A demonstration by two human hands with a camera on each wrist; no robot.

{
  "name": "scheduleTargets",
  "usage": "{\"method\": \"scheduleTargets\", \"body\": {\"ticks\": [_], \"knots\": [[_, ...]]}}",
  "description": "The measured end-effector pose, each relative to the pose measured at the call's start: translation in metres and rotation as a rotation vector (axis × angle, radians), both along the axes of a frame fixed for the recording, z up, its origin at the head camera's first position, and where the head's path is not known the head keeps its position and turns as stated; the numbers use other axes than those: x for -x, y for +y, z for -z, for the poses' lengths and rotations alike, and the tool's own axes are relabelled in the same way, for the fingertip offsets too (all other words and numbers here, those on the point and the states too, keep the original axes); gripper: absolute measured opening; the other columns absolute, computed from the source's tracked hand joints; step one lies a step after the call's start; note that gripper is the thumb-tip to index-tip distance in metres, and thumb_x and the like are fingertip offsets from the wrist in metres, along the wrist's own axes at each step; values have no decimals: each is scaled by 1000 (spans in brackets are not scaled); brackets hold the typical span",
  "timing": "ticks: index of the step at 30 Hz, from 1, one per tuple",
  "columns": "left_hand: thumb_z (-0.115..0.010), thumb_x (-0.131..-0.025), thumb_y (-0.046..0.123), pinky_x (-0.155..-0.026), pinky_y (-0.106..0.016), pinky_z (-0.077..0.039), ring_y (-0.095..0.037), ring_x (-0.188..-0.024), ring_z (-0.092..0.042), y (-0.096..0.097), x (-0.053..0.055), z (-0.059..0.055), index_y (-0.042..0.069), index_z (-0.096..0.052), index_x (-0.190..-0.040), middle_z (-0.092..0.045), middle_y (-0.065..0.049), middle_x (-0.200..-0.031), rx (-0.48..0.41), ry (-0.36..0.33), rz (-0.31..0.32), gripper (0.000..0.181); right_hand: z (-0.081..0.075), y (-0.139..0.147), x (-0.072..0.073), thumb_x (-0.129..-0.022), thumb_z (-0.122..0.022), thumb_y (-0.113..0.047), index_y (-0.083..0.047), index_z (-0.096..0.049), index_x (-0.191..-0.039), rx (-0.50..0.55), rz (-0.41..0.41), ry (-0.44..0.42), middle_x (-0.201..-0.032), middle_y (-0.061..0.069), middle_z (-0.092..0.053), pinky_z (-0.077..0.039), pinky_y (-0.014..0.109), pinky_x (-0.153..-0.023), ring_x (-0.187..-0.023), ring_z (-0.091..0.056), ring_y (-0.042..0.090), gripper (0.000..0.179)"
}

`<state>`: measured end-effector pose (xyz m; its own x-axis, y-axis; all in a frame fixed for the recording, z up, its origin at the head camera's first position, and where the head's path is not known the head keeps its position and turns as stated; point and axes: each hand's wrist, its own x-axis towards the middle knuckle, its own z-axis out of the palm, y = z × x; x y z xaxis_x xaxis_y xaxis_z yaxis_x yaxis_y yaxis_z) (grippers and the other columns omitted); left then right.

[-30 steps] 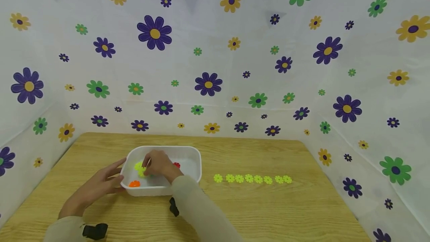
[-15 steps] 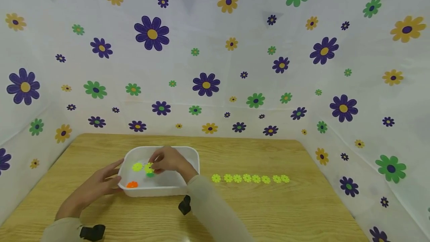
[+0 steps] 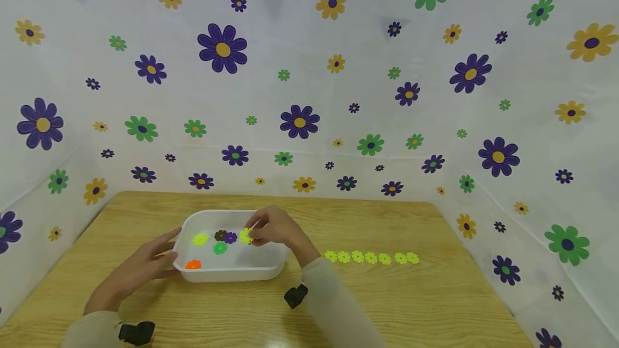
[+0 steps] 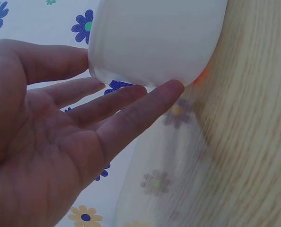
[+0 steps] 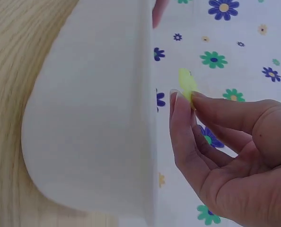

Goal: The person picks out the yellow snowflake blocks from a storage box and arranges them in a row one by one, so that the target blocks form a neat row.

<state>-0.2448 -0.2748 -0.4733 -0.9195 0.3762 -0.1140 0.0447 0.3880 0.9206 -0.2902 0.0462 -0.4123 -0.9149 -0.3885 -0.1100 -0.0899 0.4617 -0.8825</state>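
Note:
A white plastic tray [image 3: 232, 275] stands on the left part of the table. My left hand [image 3: 137, 270] touches its left end from outside; in the left wrist view the fingers [image 4: 131, 120] are nearly straight, tips against the wall. Over the tray's right half, my right hand [image 3: 275, 225] pinches a yellow flower-shaped disc [image 3: 245, 236] between thumb and fingers, its edge showing in the right wrist view. Inside the tray lie another yellow disc [image 3: 200, 239], a brown one [image 3: 220, 235], a purple one [image 3: 230, 238], a green one [image 3: 220, 248] and an orange one [image 3: 193, 265].
Right of the tray, several yellow flower discs [image 3: 371, 258] form a row on the wooden table [image 3: 411, 305]; my right forearm hides the row's left end. A white flower-printed cloth [image 3: 300, 90] rises behind the table and along both sides.
My right hand has lifted a yellow disc from the tray's left part and carried it right, uncovering the brown, purple and green discs. The left hand stays at the tray's end.

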Motion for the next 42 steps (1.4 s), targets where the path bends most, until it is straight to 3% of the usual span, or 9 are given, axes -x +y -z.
{"method": "scheduleTargets", "body": {"ticks": [7,18,27,36,42], "knots": [[-53,-108,22,-95,-46,-63,-53,-131,-57,0,-1,-1,-2,-9,-164,-19,-43,-162,10,8,-3,75,-6,34,-6,-92,-73,-4,-3,-77,-104,-8,53,0,-92,11,-73,-67,33,-73,-70,-71,16,13],[-55,-107,24,-96,-46,-63,-52,-131,-57,3,-1,-3,2,-10,-165,-19,-42,-163,3,-15,-12,77,-1,106,-14,-95,-70,-6,-1,-74,-111,-16,157,24,-98,16,-73,-67,42,-83,-76,-73,15,18],[-56,-106,23,-96,-45,-63,-51,-130,-58,2,0,-1,2,-10,-165,-19,-41,-163,1,-22,-18,77,-1,169,-26,-98,-67,-7,3,-72,-118,-44,192,63,-103,19,-73,-66,44,-84,-81,-73,17,23],[-55,-107,23,-96,-45,-63,-52,-131,-57,1,0,-2,1,-10,-165,-19,-42,-163,1,-9,-11,77,2,227,-37,-99,-64,-4,8,-68,-123,-87,282,64,-110,24,-71,-66,44,-85,-85,-73,19,28],[-54,-107,21,-95,-44,-63,-52,-131,-57,2,-1,-2,0,-9,-164,-19,-42,-162,-2,-6,-9,76,3,263,-43,-100,-63,-4,11,-65,-127,-109,312,66,-113,28,-70,-67,37,-80,-87,-73,20,32]]}}
